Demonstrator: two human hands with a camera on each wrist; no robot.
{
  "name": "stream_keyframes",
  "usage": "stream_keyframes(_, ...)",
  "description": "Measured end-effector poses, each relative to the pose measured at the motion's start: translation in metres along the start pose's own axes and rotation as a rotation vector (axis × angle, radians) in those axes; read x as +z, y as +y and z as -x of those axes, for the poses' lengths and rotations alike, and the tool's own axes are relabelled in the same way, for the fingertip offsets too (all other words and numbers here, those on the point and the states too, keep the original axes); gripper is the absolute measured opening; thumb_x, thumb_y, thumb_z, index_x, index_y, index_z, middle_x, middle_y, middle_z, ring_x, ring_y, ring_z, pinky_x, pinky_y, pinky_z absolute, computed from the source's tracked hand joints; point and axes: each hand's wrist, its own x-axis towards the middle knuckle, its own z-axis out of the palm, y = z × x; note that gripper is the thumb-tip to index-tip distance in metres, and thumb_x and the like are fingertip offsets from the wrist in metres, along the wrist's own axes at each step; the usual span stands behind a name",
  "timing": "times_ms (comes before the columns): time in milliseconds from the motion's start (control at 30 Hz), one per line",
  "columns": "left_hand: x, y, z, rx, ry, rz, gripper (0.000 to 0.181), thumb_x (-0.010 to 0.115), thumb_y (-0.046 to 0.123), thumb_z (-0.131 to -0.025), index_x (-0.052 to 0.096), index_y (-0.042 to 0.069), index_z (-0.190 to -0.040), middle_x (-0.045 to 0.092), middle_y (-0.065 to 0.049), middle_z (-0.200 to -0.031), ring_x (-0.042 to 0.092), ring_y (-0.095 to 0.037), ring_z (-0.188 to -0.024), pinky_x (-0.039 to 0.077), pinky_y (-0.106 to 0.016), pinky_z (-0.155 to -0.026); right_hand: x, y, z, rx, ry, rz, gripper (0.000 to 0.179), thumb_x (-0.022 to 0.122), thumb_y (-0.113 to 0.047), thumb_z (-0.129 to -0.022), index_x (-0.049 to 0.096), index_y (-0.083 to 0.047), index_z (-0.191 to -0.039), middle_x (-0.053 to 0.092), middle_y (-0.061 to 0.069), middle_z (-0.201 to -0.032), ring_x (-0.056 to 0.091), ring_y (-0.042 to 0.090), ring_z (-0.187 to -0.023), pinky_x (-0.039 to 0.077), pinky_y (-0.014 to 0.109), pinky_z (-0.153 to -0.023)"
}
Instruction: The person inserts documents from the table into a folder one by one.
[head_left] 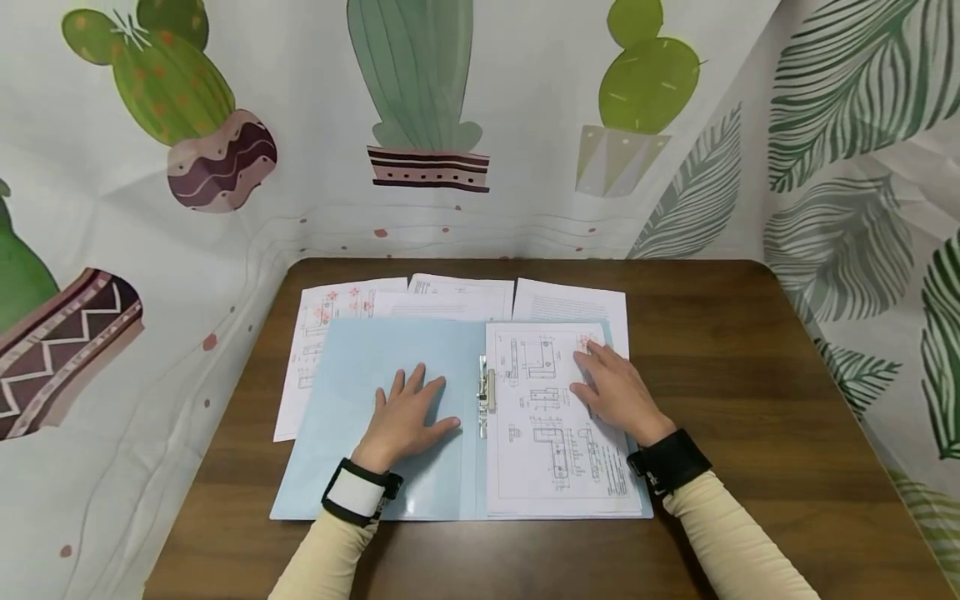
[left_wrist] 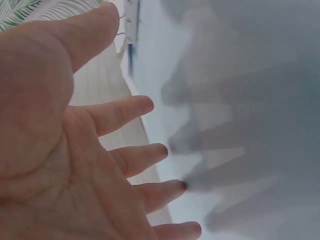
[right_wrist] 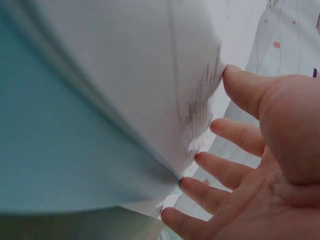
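Note:
A light blue folder (head_left: 341, 392) lies spread wide on the wooden table, its metal paper clip (head_left: 483, 398) along the spine. On its right half sits a stack of white sheets (head_left: 525, 479), the top one printed with technical drawings. My left hand (head_left: 405, 421) is over the bare left cover with fingers spread; in the left wrist view its fingertips (left_wrist: 177, 186) come close to the shiny blue surface, which mirrors them. Fingers straight and apart, my right hand (head_left: 618, 393) rests on the upper right of the stack. The right wrist view shows those fingertips (right_wrist: 192, 184) at the paper.
Behind the folder, partly under it, lie more loose sheets: one with red marks (head_left: 303, 375) at the left, another (head_left: 465, 287) in the middle, and a text page (head_left: 570, 296) at the right. The brown tabletop (head_left: 720, 350) meets a cactus-print cloth (head_left: 525, 208) at the back.

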Motion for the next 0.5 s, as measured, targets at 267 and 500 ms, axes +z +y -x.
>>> stream_keyframes(267,-0.030,0.005,0.002,0.036,0.025,-0.068,0.070,0.068,0.049,-0.096,0.051,0.008,-0.151,0.030,-0.027,-0.163,0.024,-0.057,-0.147,0.019,-0.079,-0.109,-0.003,0.000,0.006,-0.028,0.059,-0.009,0.058,0.073,-0.020,-0.097,0.053,0.002,-0.147,0.039,0.027,-0.158,0.031,0.049,-0.148,0.022,0.065,-0.118)
stream_keyframes(500,-0.071,-0.020,-0.008,0.032,0.218,-0.035,0.075,0.068,0.042,-0.099,0.039,0.005,-0.157,0.022,-0.029,-0.165,0.017,-0.052,-0.151,0.012,-0.074,-0.115,-0.006,0.001,0.012,-0.016,0.085,-0.035,0.063,0.071,-0.022,-0.098,0.047,-0.001,-0.152,0.035,0.028,-0.160,0.029,0.047,-0.149,0.023,0.064,-0.118)
